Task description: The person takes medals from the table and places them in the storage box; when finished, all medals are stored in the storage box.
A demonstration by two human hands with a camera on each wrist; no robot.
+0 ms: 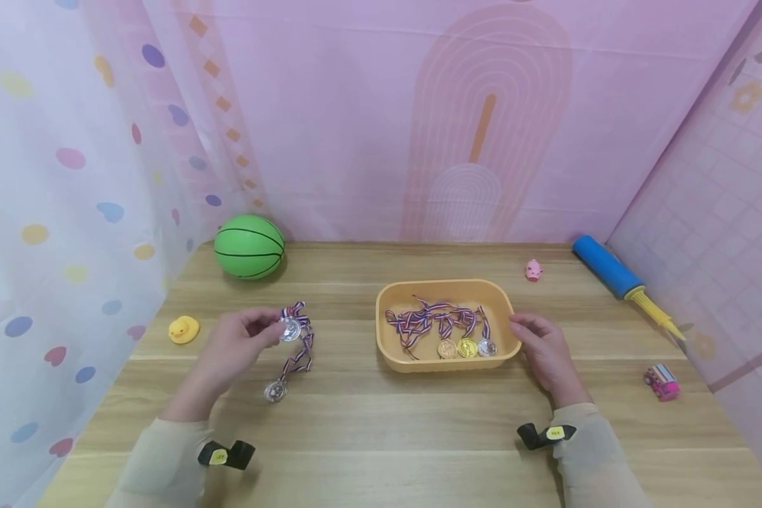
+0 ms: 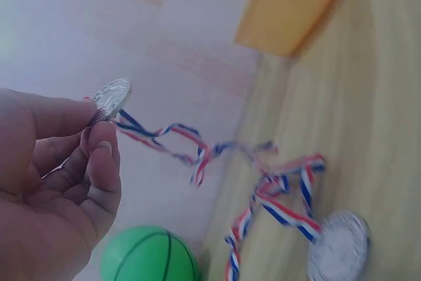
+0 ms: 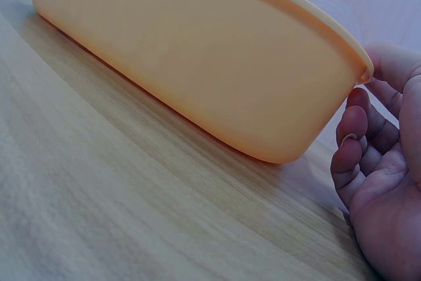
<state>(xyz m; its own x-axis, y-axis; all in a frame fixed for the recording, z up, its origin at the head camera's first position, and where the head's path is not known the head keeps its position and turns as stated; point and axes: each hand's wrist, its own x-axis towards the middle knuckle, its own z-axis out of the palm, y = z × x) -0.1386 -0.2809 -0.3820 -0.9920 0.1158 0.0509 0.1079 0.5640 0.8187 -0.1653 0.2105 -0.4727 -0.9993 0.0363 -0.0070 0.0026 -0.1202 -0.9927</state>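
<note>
My left hand [image 1: 268,330] pinches a silver medal [image 1: 290,329] between thumb and fingertips, just above the table; in the left wrist view the hand [image 2: 99,129] holds that medal [image 2: 112,97] edge-on. Its red, white and blue ribbon [image 1: 301,346] trails down to a second silver medal [image 1: 276,390] lying flat on the wood [image 2: 339,247]. My right hand [image 1: 525,331] rests at the right end of an orange tray [image 1: 390,353], fingers loosely curled beside its wall [image 3: 197,64] and holding nothing. Three medals [image 1: 466,347] with tangled ribbons lie in the tray.
A green ball [image 1: 249,246] sits at the back left and a yellow duck [image 1: 183,329] near the left edge. At the right are a pink pig [image 1: 533,269], a blue and yellow pump [image 1: 616,275] and a pink toy car [image 1: 662,382]. Fabric walls enclose three sides.
</note>
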